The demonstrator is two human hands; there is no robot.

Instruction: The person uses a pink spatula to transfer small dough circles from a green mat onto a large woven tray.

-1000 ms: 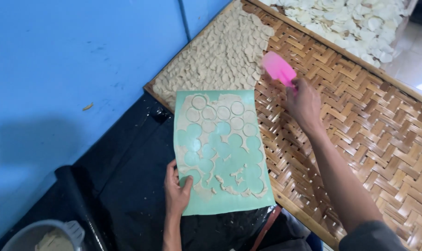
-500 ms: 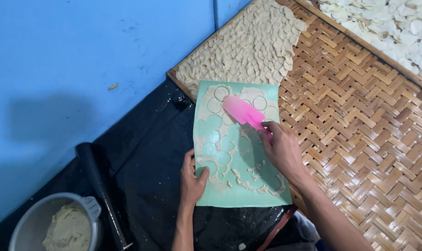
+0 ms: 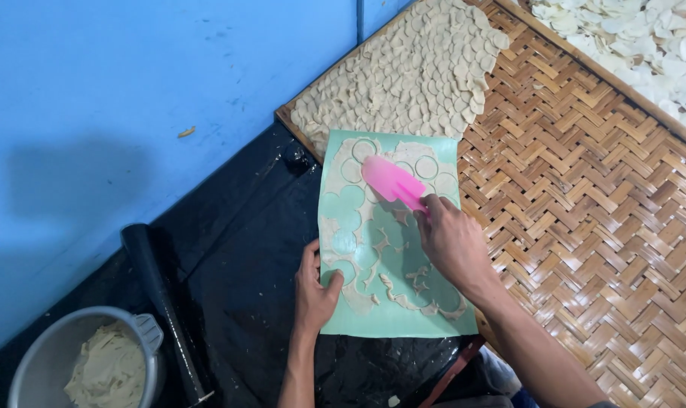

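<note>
In the middle of the frame a pale green mat [image 3: 392, 302] is lying partly on black plastic sheeting [image 3: 237, 249] and partly on the edge of a woven bamboo tray [image 3: 599, 196]. Thin dough [image 3: 358, 219], cut into rounds with ragged offcuts between them, is covering much of the mat. The right hand [image 3: 450, 243] is reaching in from the lower right, its fingers curled closed around the handle of a pink spatula [image 3: 392, 181], whose flat blade is lying on the dough near the upper part of the mat. The left hand [image 3: 316, 291] is coming up from the bottom centre and resting on the mat's lower left edge, fingers loosely bent and spread, thumb pressing on the green surface, gripping nothing. Above the mat, at the top centre, a bed of small dough discs [image 3: 414, 75] is lying in overlapping rows on the tray. At the upper right corner, paler pieces [image 3: 645, 45] are piled on a second tray. A black rolling pin [image 3: 165, 310] is lying on the sheeting at lower left, and beside it, in the bottom left corner, a grey bowl [image 3: 44, 355] is holding a lump of dough. A blue wall [image 3: 131, 98] is filling the upper left.
</note>
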